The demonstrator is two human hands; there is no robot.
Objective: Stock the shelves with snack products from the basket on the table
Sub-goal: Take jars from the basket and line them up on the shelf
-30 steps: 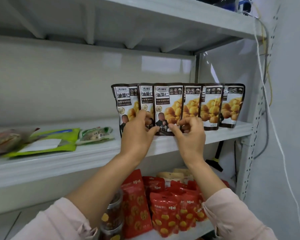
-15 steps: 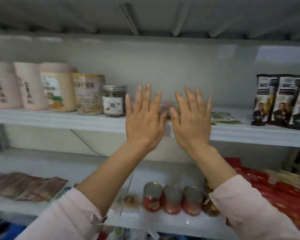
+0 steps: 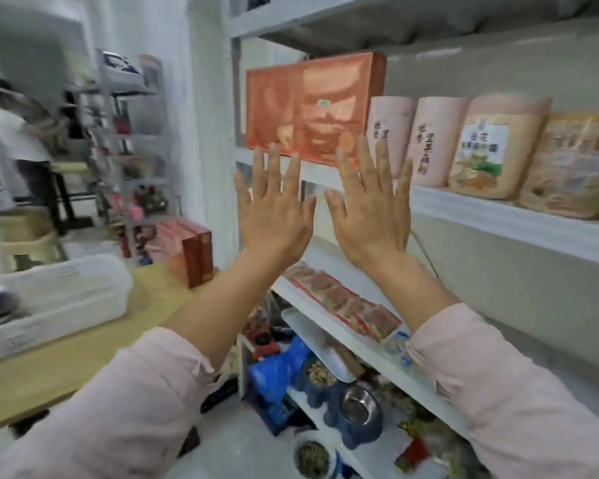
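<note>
While both hands stay raised and flat as they were half a second ago, the view has swung left: the dark pouches have gone from sight, and a pale wooden table [image 3: 83,354] bearing a long white ribbed plastic basket [image 3: 66,299] has come in at 9 o'clock. The left hand [image 3: 274,216] and right hand [image 3: 370,216] hover side by side, fingers straight and spread, holding nothing, before the white metal shelf [image 3: 498,219]. The basket sits well apart from them, blurred, with dark contents too smeared to tell. At 12 o'clock a large orange cardboard box [image 3: 312,105] stands on the shelf, with pale pink cylindrical tubs [image 3: 391,133] just beside it at 2 o'clock.
</note>
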